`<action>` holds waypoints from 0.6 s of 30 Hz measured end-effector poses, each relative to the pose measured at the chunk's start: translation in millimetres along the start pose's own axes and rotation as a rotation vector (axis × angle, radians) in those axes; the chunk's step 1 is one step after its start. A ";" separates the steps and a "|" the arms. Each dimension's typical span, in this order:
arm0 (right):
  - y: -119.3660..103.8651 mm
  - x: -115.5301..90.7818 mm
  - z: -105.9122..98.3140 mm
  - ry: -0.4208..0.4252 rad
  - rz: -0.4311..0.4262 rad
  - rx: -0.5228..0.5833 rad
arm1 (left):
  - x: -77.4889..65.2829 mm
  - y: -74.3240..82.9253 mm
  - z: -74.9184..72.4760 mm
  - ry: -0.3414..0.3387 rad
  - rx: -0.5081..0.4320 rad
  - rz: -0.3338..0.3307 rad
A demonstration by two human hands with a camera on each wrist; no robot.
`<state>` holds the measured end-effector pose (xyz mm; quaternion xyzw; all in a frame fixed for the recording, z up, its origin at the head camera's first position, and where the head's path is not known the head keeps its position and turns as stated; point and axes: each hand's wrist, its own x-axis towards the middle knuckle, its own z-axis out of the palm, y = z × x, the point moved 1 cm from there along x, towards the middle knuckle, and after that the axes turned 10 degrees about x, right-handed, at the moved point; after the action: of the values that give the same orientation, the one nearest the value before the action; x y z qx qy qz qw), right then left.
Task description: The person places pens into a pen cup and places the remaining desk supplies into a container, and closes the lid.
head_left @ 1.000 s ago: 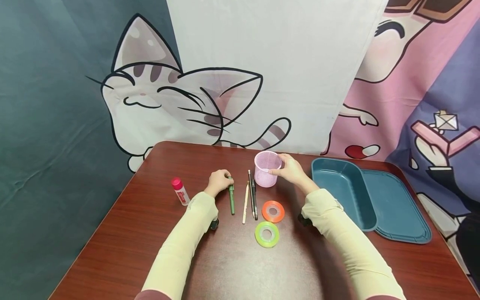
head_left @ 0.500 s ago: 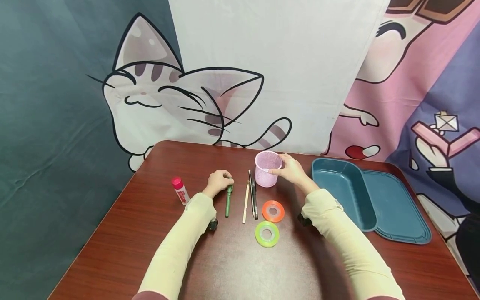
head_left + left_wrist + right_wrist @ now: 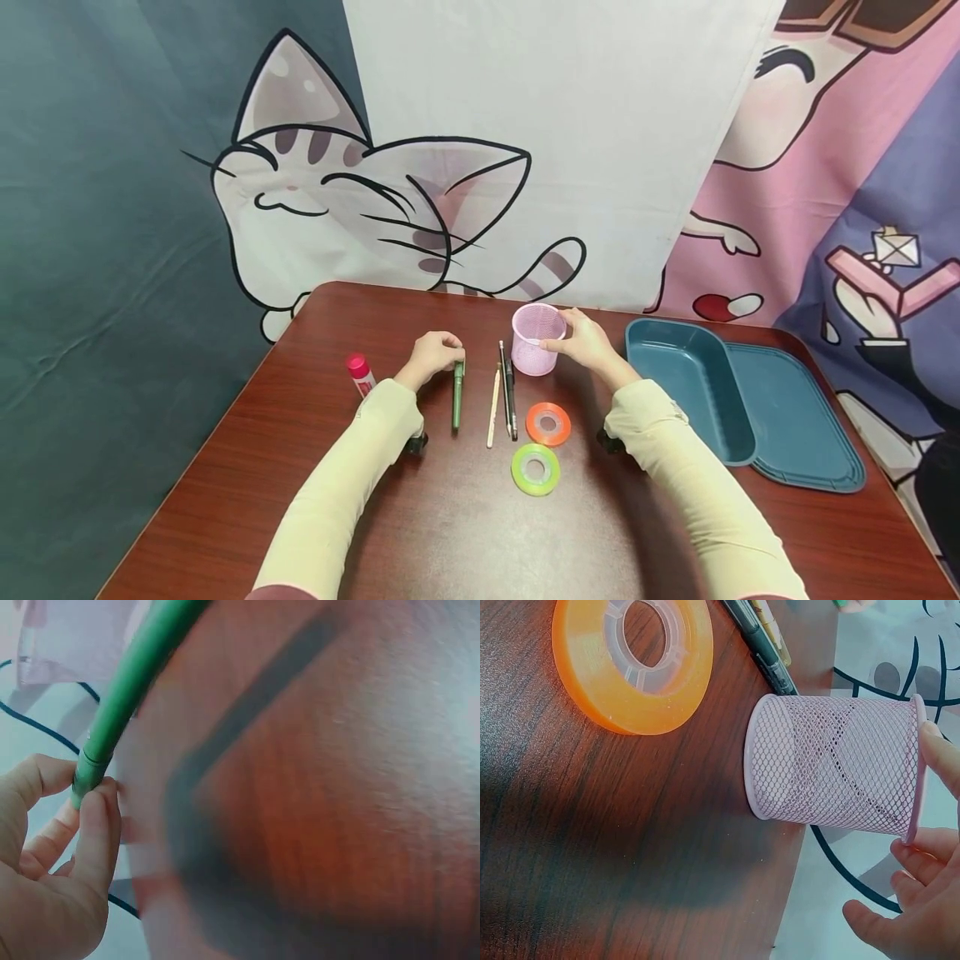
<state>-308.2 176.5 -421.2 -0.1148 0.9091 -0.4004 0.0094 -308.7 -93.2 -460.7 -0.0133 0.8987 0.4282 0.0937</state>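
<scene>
Green pen (image 3: 457, 400) is in the left hand (image 3: 429, 358), pinched between thumb and fingers right at one end, so nearly the whole length sticks out. Its long axis points back toward the person, and it looks lifted to me, since its shadow (image 3: 262, 694) on the surface (image 3: 450, 533) falls apart from it in the left wrist view. Can't really tell how steeply it tilts, though.

Pink mesh cup (image 3: 534, 354) is what I'd watch: it's over to the right of the left hand, about level with it, standing upright with its mouth up. Right hand (image 3: 588, 343) is the nearer one by far, as in actually touching it, gripping the rim from the right side.

So imo the relation that matters is this: pen reaching back toward the person, cup axis going straight up, and the two don't line up. Lying between them are a pale thin stick (image 3: 492, 408), nearer the pen, and a dark pen (image 3: 511, 396), just beside the cup.
</scene>
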 end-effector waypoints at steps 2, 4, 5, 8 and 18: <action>0.0 -0.3 -0.2 0.000 -0.001 0.004 | 0.5 5.5 -2.8 0.008 -0.037 -0.005; -0.1 -0.6 -0.1 0.000 0.000 0.009 | 1.5 11.7 -5.5 0.017 -0.075 -0.012; 0.2 -0.4 0.0 0.000 0.001 0.011 | 1.9 15.2 -7.0 0.019 -0.094 -0.014; 1.2 0.2 0.5 -0.001 0.007 0.015 | 2.9 26.3 -11.4 0.022 -0.137 -0.021; 2.3 1.2 0.7 -0.005 0.030 0.012 | 3.6 61.3 -19.4 0.036 -0.269 0.004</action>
<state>-309.7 177.2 -423.3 -0.1023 0.9083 -0.4053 0.0185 -321.7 -69.1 -402.3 -0.0317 0.8346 0.5449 0.0742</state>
